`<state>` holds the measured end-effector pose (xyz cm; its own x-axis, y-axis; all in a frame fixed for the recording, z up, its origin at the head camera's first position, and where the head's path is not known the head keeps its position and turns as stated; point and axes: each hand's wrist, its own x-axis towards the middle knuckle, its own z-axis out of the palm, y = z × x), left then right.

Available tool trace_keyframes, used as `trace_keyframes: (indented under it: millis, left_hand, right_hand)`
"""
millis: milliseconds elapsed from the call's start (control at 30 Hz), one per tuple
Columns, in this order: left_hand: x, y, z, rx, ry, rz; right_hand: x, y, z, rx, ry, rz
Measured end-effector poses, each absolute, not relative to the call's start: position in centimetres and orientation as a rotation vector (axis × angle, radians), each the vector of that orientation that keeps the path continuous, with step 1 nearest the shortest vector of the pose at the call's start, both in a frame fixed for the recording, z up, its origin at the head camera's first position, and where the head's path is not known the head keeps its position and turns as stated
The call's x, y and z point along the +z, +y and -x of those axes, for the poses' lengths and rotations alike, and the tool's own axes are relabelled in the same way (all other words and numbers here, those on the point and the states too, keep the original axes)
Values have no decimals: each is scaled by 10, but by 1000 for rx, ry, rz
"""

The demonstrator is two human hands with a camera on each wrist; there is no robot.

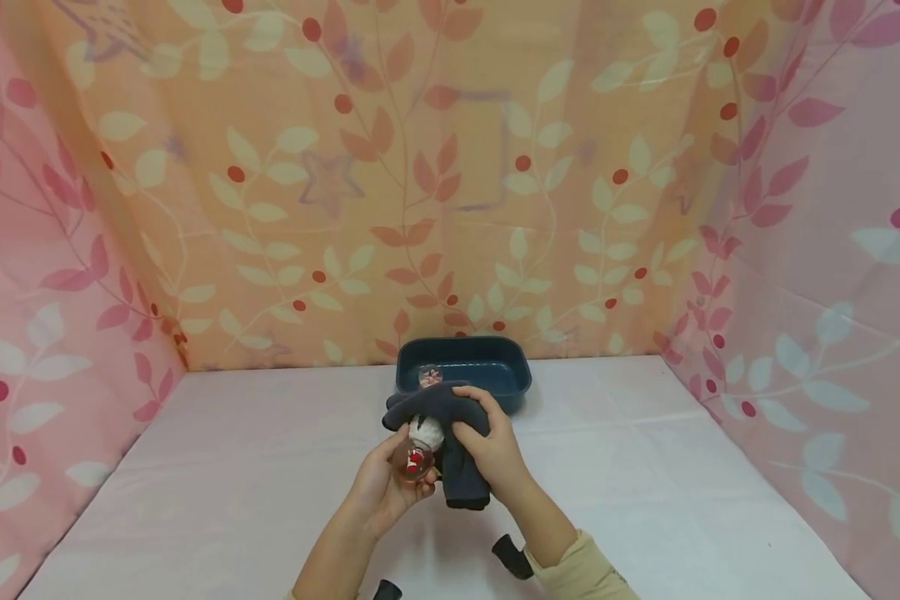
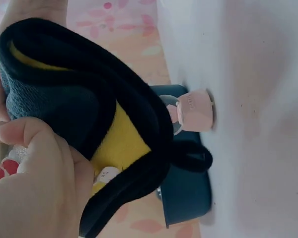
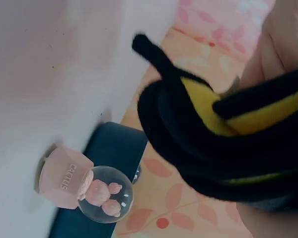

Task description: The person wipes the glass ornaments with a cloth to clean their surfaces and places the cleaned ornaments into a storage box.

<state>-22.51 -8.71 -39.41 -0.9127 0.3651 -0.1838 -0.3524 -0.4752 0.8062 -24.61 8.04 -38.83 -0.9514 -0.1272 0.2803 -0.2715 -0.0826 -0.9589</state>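
My left hand holds a small snow globe with a red figure inside, its clear dome tilted toward me and its white base toward the cloth. My right hand grips a dark grey cloth, bunched and draped over the globe's base. In the left wrist view the cloth shows black edging, a hanging loop and a yellow lining. Against that lining is a small white piece with lettering. In the right wrist view, the cloth's folded edge hides most of the fingers.
Just beyond the cloth, a second snow globe with a pink base and pink figures stands on the white table. Behind it is a dark blue rectangular basin, near the patterned back curtain. Patterned curtains also border both sides.
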Motion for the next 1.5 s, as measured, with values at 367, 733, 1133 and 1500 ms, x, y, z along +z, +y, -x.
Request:
trace_keyframes:
  millis: [367,733,1133,1500]
  left_hand:
    - [-396,-87,224,2357,1354,-51]
    - [-391,-86,222,2401,1243,-44]
    - [-394,-88,217,2441,1336,-110]
    - [-397,-87,220,2402,1358,-90]
  right_hand:
    - [-382,103,249,2288,-1903,-189]
    - [-393,90,236,1519,-1846,-682]
    - [-413,80,244,1103,-1844,-1152]
    - [-415,77,246,1311,-1869,-894]
